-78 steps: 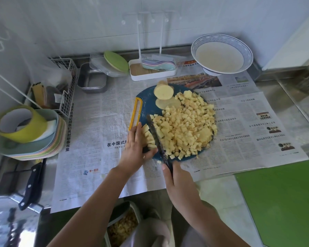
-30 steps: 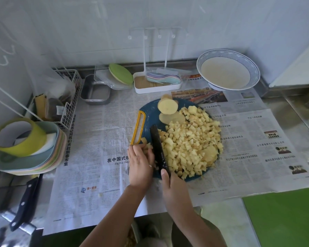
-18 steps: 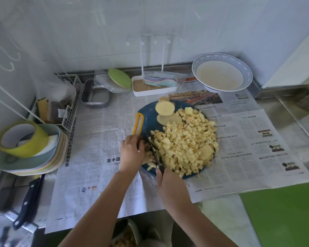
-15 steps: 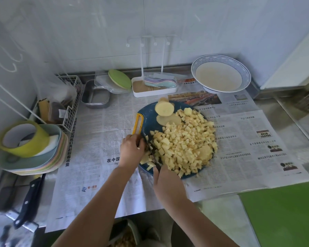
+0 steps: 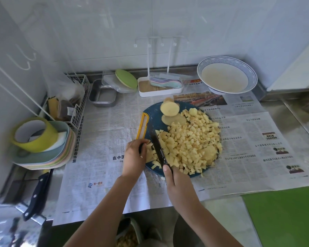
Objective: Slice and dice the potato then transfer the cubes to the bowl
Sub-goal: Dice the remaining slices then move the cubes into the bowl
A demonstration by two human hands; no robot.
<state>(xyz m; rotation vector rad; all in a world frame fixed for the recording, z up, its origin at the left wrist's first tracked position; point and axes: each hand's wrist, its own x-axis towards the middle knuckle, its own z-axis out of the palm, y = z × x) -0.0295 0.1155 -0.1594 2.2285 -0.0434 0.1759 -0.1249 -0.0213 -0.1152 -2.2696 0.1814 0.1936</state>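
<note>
The right hand grips the knife, its blade on the near left of the board, and the left hand curls over the bits just left of the blade. I think the job now is chopping those bits into cubes, so keep that hand bent like a claw, cut straight down, and slide it left after each cut. The big pile of cubes sits on the right of the board, and the bowl waits far right, well apart.
</note>
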